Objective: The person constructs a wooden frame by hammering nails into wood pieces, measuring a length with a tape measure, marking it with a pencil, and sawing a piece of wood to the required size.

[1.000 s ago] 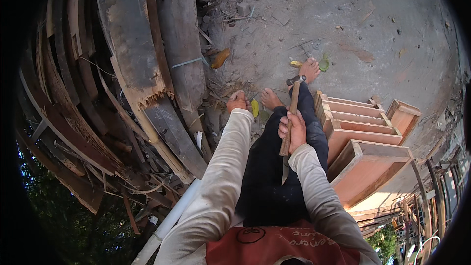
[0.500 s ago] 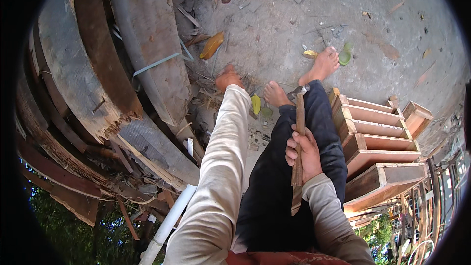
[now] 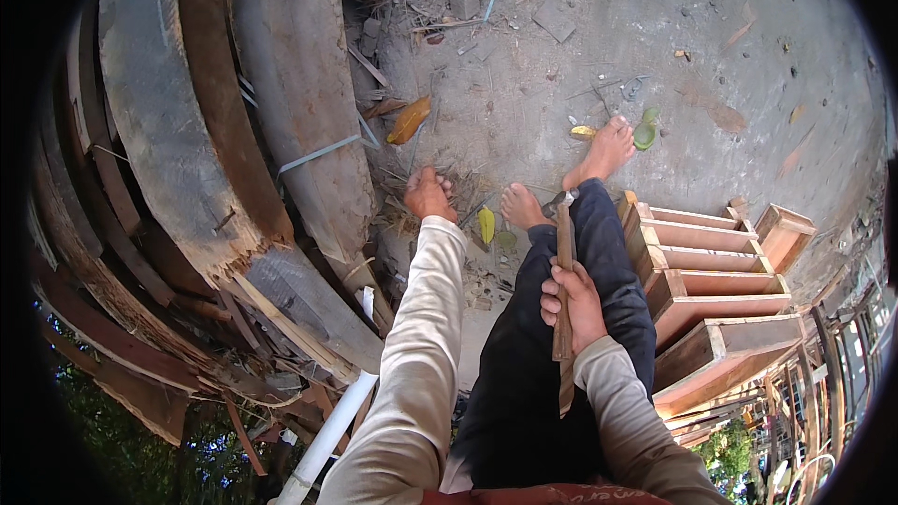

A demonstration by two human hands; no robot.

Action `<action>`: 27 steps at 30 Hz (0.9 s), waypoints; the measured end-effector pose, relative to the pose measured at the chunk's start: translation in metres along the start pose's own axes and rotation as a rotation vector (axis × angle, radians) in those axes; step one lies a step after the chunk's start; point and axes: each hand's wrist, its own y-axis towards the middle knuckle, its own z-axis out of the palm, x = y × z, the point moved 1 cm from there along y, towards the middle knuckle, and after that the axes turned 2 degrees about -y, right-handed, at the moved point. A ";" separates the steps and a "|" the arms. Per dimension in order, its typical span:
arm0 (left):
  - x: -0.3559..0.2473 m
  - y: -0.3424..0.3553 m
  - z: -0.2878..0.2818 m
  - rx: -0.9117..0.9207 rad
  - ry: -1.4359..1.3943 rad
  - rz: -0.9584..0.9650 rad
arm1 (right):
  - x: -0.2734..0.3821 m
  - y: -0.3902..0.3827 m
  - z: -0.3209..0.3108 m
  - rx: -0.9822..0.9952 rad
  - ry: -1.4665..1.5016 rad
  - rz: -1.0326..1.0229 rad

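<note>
My right hand (image 3: 577,304) is closed around the wooden handle of a hammer (image 3: 564,243), held upright in front of my dark trousers with its metal head at the top. Below the handle's end shows a narrow brownish strip (image 3: 566,388) whose kind I cannot make out. Low over the ground, my left hand (image 3: 429,194) has its fingers curled in, above dry plant litter (image 3: 398,215) beside the stacked boards. What is between those fingers, if anything, is hidden. A yellow leaf (image 3: 486,224) lies just right of it.
Weathered planks (image 3: 299,84) are stacked along the left, one with a splintered end and a protruding nail (image 3: 224,221). A white pipe (image 3: 323,440) rises at lower left. Wooden box frames (image 3: 716,266) stand at my right. My bare foot (image 3: 606,150) rests on the dusty ground near a green husk-like piece (image 3: 644,136).
My left hand has drawn back a little toward me, and its fingers now show curled. The view has shifted slightly; the hammer stays in my right hand.
</note>
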 end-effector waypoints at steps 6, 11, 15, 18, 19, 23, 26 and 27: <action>0.011 -0.017 -0.032 0.022 0.181 -0.012 | 0.007 -0.008 0.002 -0.007 0.036 -0.081; 0.059 -0.038 -0.020 0.203 0.274 -0.071 | 0.017 -0.008 -0.008 -0.044 0.049 -0.118; 0.101 -0.051 0.023 0.413 0.491 -0.005 | 0.025 0.000 -0.016 -0.036 0.098 -0.099; 0.148 -0.048 0.066 0.381 0.475 -0.114 | 0.031 0.010 -0.028 -0.039 0.102 -0.076; 0.165 -0.045 0.079 0.295 0.409 -0.119 | 0.032 0.014 -0.031 -0.033 0.106 -0.066; 0.221 -0.026 0.128 -0.014 0.135 -0.121 | 0.040 0.025 -0.045 -0.024 0.155 -0.037; 0.239 -0.021 0.150 0.003 0.137 -0.118 | 0.048 0.035 -0.056 -0.050 0.170 -0.068; 0.238 -0.026 0.159 0.014 0.231 -0.122 | 0.049 0.038 -0.060 -0.063 0.173 -0.071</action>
